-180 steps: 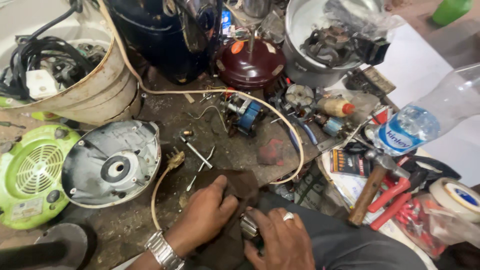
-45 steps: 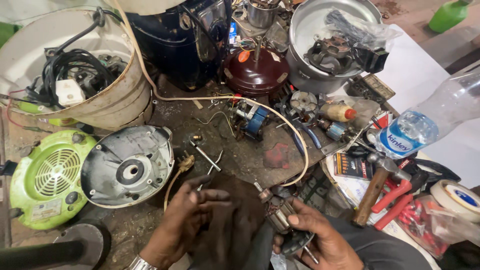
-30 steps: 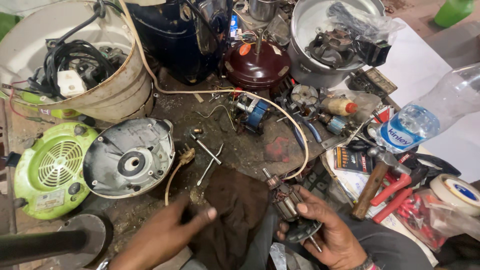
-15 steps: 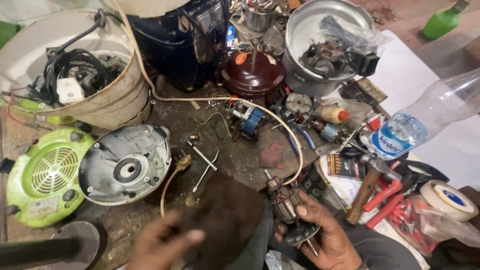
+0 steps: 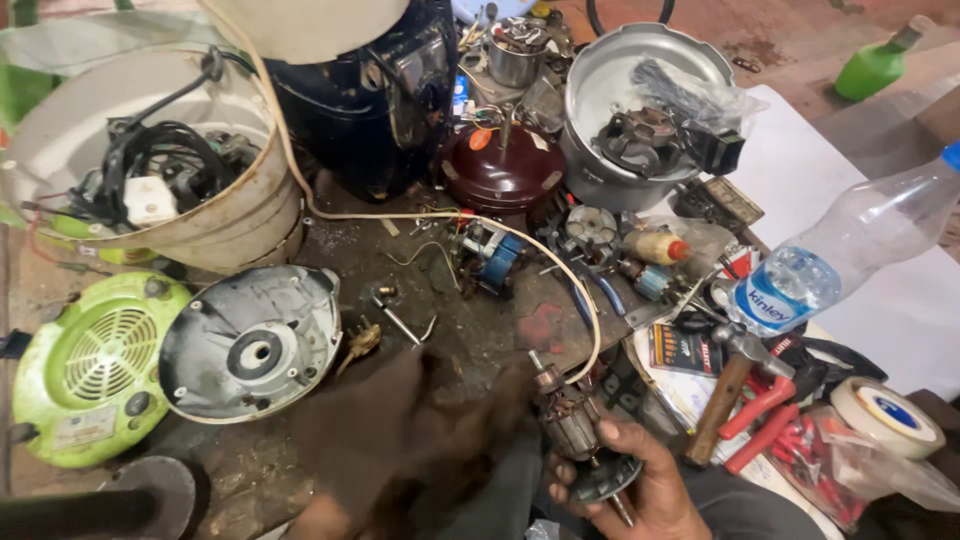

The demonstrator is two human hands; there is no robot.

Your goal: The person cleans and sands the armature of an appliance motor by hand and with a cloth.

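Note:
My right hand (image 5: 655,492) grips a small motor armature (image 5: 572,425) with copper windings and a round end plate, held low at the bottom centre. Left of it a dark brown cloth (image 5: 410,445) is smeared by motion, reaching up to the armature. Only a blurred part of my left hand (image 5: 318,520) shows under the cloth at the bottom edge, and it seems to hold the cloth. A round grey motor housing (image 5: 250,345) lies just left of the cloth.
A green fan cover (image 5: 90,365) lies at far left, and a white bucket (image 5: 255,205) of cables stands behind. A hammer (image 5: 725,395), red-handled pliers (image 5: 765,420), tape roll (image 5: 885,415) and plastic bottle (image 5: 850,250) crowd the right. A metal pot (image 5: 600,90) and maroon motor (image 5: 503,165) stand behind.
My left hand has pulled back and swept the dark cloth towards the armature. My right hand has lifted the armature out from the cloth and keeps hold of it.

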